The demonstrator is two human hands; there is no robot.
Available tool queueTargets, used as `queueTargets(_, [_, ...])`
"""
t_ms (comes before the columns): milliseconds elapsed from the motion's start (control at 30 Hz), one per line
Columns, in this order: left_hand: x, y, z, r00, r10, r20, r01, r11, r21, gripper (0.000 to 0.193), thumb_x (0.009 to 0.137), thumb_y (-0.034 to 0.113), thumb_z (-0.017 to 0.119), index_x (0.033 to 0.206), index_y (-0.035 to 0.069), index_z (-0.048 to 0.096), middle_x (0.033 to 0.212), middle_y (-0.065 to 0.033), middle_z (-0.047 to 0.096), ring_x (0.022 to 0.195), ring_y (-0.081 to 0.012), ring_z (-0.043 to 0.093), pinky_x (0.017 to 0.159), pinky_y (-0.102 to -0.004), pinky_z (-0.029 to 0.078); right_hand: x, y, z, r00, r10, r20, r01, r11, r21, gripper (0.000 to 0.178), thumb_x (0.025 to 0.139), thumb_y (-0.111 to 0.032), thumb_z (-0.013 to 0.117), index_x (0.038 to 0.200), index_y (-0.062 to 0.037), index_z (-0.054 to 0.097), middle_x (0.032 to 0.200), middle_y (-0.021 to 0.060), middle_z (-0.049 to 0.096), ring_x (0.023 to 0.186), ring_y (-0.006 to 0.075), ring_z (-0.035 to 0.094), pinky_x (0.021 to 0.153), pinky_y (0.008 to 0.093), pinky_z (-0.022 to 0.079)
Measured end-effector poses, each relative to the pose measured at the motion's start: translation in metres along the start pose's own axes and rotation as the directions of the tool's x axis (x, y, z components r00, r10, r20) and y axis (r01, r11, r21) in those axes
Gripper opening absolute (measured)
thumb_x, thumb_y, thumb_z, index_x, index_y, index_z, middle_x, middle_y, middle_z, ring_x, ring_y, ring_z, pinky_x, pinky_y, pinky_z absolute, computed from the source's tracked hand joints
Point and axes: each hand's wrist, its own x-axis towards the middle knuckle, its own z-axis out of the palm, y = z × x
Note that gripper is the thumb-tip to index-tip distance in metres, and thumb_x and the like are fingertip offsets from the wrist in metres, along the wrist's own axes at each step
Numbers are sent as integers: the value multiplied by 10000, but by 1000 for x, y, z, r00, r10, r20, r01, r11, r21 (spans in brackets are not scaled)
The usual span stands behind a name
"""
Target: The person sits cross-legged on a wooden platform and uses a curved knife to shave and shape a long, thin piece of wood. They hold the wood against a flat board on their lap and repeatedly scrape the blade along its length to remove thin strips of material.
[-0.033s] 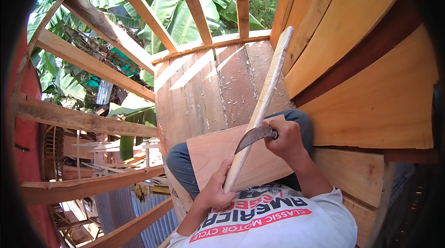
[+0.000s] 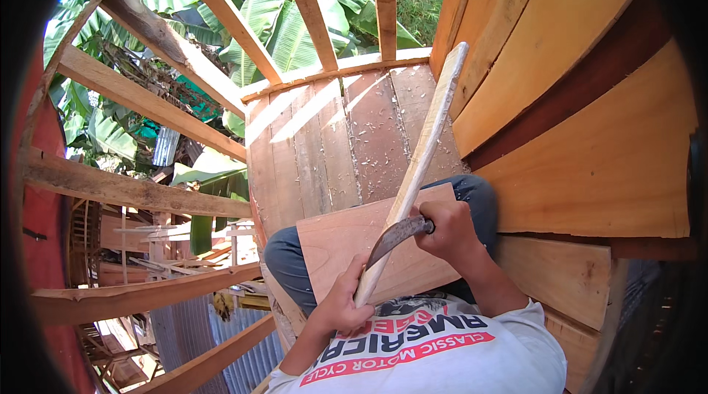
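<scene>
My left hand (image 2: 344,307) is closed around the near end of a long pale wooden stick (image 2: 419,165), which slants up and to the right, away from me. In my right hand (image 2: 450,230) is the handle of a curved knife (image 2: 398,235) with a dark, worn blade. The blade lies across the stick, a short way above my left hand. Under both, a flat wooden board (image 2: 332,235) rests across my lap. My right fingers hide most of the knife's handle.
Plank flooring (image 2: 310,151) with scattered shavings spreads out in front of me. Wooden rails (image 2: 140,195) run along the left and far sides, with banana leaves (image 2: 265,18) beyond. Broad planks (image 2: 582,165) form the wall close on my right.
My right hand has drawn the knife slightly down along the stick, toward me and my left hand. The left hand and the stick have stayed nearly still.
</scene>
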Motion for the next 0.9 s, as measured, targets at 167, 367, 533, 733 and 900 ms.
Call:
queueTargets(167, [-3,14,1,998,55,0,-55,998,17,797,566,76,529,1339,12,347,873,-92,489,764,-171,481,681,-250,375,54,35,-47,950,250,-188,-260,965,-28,220,739,-122,664,574,-40,542,516,149,511,499,347,559,468,401,443])
queueTargets(367, [-4,15,1,1000,-19,17,19,999,-35,785,577,71,555,1332,7,350,891,-142,521,737,-207,537,661,-288,445,32,9,-15,962,-240,-129,232,970,-74,244,796,-124,646,612,-22,523,503,139,498,442,304,523,433,388,389])
queueTargets(533, [-5,17,-7,997,72,14,-73,986,151,768,590,72,569,1326,2,363,895,-147,522,763,-230,556,705,-285,452,54,40,-28,880,474,-35,-431,825,365,318,811,-143,649,578,24,513,474,131,477,394,180,416,426,352,352])
queueTargets(733, [-25,-9,-26,987,121,-102,-117,992,45,774,595,72,580,1334,-5,362,958,-162,550,928,-270,574,830,-294,424,26,30,15,997,77,27,-79,992,96,384,876,-196,642,612,42,497,492,1,391,500,54,381,444,294,319])
queueTargets(900, [-54,-32,-26,999,35,-34,-34,999,27,804,628,48,548,1398,5,324,1143,-190,556,1046,-247,558,901,-307,412,18,71,15,888,457,-53,-403,827,391,375,916,-158,619,602,-39,452,563,-57,396,531,36,326,482,240,257])
